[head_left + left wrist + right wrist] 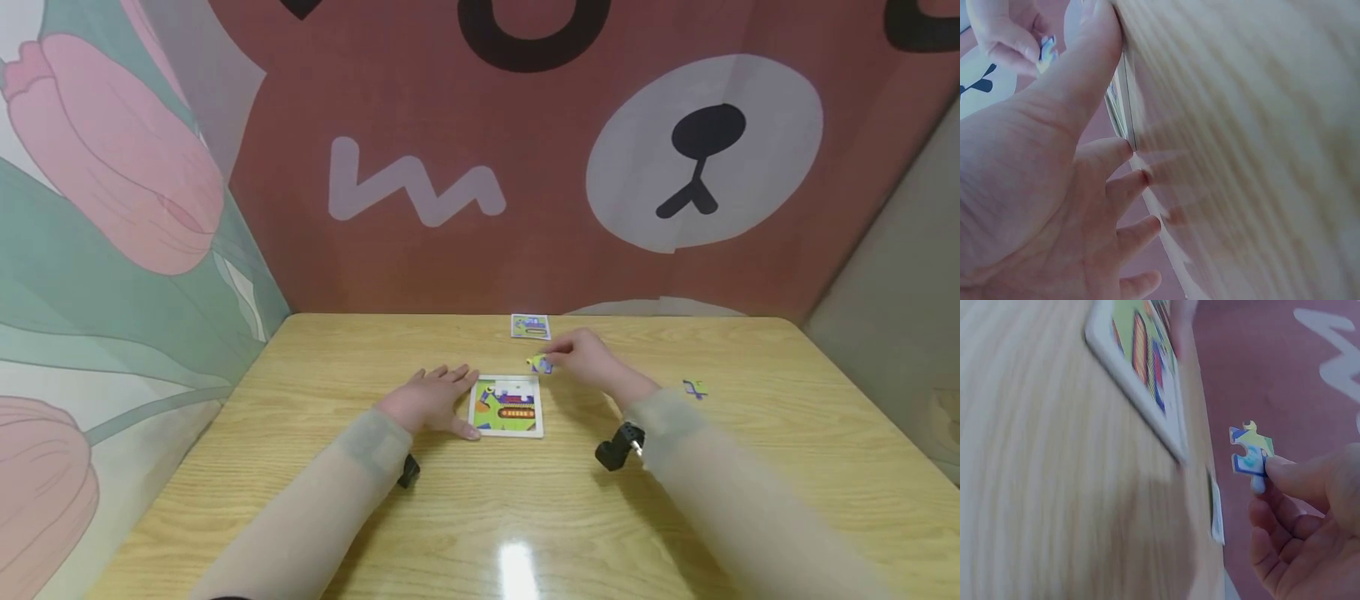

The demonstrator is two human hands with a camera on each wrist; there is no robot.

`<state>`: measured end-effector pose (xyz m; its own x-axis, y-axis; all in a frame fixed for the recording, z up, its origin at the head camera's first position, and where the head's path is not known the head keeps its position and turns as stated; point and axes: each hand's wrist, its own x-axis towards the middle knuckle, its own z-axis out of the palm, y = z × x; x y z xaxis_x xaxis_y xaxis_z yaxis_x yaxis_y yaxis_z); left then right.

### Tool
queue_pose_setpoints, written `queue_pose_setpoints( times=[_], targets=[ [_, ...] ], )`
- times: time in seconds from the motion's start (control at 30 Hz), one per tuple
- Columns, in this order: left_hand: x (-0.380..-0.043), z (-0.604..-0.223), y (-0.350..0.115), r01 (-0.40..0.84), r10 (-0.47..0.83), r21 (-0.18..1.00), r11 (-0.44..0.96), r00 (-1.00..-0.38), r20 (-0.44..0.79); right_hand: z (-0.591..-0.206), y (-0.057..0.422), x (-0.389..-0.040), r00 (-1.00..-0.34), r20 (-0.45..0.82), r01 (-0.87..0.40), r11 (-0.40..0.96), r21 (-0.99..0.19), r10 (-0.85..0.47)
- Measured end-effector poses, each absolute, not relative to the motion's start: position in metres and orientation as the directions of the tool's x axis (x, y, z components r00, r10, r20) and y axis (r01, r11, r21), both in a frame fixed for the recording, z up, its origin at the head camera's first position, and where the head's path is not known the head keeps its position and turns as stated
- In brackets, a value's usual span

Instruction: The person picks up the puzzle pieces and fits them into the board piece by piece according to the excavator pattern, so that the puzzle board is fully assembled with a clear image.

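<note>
A jigsaw puzzle in a white frame [506, 407] lies on the table, with a picture of an orange-tracked digger partly filled in. My left hand [433, 402] rests at the frame's left side, fingers spread and thumb by its lower left corner. Between thumb and fingers, my right hand [588, 360] pinches a jigsaw piece [1252, 451] in yellow-green, blue and white. In the head view this piece is just beyond the frame's upper right corner. The right wrist view shows its knobs and a notch.
A small picture card [530, 326] with a similar digger lies near the table's back edge. Another loose jigsaw piece [695, 388] is off to the right, beyond my right forearm. The patterned wall [420, 267] rises right behind the wooden table [465, 517].
</note>
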<state>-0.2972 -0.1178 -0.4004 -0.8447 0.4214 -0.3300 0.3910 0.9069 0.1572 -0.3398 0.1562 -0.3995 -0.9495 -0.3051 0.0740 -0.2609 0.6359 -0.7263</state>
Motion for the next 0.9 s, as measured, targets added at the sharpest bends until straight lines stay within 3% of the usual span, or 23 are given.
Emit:
queue_pose_setpoints(
  times=[0.3,0.9],
  targets=[
    [-0.299,-0.402,-0.117,0.388,0.414,0.144,0.91,-0.847,-0.334,-0.413,0.113,-0.343,-0.929,0.095,-0.297,0.565,-0.77,-0.358],
    [-0.3,-0.403,-0.117,0.38,0.41,0.152,0.912,-0.848,-0.337,-0.427,0.099,-0.341,-0.934,0.059,-0.279,0.616,-0.737,-0.352]
  ],
)
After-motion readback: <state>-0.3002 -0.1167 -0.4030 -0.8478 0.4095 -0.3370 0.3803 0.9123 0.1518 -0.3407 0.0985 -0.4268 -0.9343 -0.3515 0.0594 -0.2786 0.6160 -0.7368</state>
